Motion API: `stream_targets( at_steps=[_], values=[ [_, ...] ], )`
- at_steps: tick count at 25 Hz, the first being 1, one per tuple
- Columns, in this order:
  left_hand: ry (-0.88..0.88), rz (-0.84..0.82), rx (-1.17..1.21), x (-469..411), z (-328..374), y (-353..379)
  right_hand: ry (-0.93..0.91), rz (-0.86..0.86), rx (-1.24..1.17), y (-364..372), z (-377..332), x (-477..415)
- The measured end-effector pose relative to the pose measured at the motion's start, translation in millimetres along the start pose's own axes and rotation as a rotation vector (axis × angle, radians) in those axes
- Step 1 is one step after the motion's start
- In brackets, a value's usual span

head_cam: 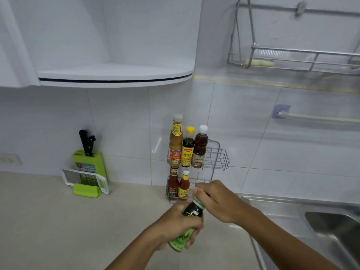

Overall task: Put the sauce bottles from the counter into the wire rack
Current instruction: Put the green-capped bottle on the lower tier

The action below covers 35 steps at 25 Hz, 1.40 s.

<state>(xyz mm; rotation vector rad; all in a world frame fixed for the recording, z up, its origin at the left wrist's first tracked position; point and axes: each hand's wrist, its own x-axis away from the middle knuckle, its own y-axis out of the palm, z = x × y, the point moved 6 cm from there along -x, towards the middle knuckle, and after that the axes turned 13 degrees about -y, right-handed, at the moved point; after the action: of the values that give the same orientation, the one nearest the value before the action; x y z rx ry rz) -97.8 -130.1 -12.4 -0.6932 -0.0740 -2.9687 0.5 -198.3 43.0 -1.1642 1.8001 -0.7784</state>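
A dark sauce bottle with a green label (191, 213) is tilted above the counter, in front of the two-tier wire rack (219, 158). My left hand (175, 225) is wrapped around its body. My right hand (216, 201) grips its neck and cap end. The rack's upper tier holds three bottles: a tall tan one (175, 141), a dark yellow-capped one (188, 147) and a brown white-capped one (200, 147). Its right part is bare wire. Two small red sauce bottles (178, 185) stand in the lower tier.
A green knife block (88, 162) with a grater (87, 181) stands at the wall on the left of the beige counter (58, 221). A steel sink (335, 228) lies to the right. A white corner shelf (116, 75) hangs overhead, a metal dish rack (292, 55) upper right.
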Motion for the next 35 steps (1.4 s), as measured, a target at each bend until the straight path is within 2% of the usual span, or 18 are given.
stream_targets(
  at_steps=[1, 3, 5, 6, 7, 8, 9, 11, 13, 14, 16, 19, 21, 23, 27, 29, 32, 35],
  values=[
    [-0.006, 0.015, -0.020, -2, 0, 2, 0.011, -0.003, 0.040, 3, 3, -2],
    [0.006, 0.333, -0.294, -14, -2, -10, 0.186, -0.002, 0.105, 13, 10, -4],
    [0.020, 0.714, -0.826, -14, 3, -17, 0.495, -0.074, -0.052, 18, 24, 0],
    [0.046, 0.795, -0.905, -12, 4, -16, 0.641, -0.134, -0.223, 17, 24, 5],
    [0.064, 0.796, -0.847, -13, 4, -16, 0.709, -0.185, -0.363, 14, 23, 9],
    [0.065, 0.730, -0.685, -15, 2, -17, 0.685, -0.219, -0.386, 6, 22, 11],
    [0.063, 0.621, -0.490, -21, -1, -18, 0.585, -0.219, -0.308, -3, 24, 9],
    [0.040, 0.329, -0.226, -30, -6, -10, 0.223, -0.171, -0.007, -13, 23, 2],
    [-0.016, 0.010, -0.065, -29, -7, 4, -0.040, -0.162, 0.128, -6, 21, 5],
    [-0.048, -0.082, -0.038, -28, -7, 9, -0.093, -0.163, 0.176, -1, 23, 7],
    [-0.063, -0.054, -0.107, -34, -9, 10, -0.042, -0.140, 0.262, 5, 29, 8],
    [-0.043, 0.309, -0.392, -47, -10, -3, 0.202, -0.080, 0.204, 16, 55, 12],
    [-0.032, 0.540, -0.699, -48, -8, -5, 0.266, -0.030, 0.150, 23, 67, 16],
    [0.029, 0.652, -0.811, -54, -1, -4, 0.284, 0.016, 0.074, 26, 76, 14],
    [0.059, 0.465, -0.442, -89, 15, -24, 0.408, 0.177, -0.615, 31, 101, 7],
    [0.023, 0.336, -0.351, -107, 20, -34, 0.346, 0.195, -0.777, 37, 112, 3],
    [-0.094, 0.267, -0.471, -134, 11, -55, 0.344, 0.309, -0.791, 44, 139, -1],
    [-0.274, 0.323, -0.607, -160, -15, -90, 0.449, 0.433, -0.501, 55, 177, -4]
  ],
)
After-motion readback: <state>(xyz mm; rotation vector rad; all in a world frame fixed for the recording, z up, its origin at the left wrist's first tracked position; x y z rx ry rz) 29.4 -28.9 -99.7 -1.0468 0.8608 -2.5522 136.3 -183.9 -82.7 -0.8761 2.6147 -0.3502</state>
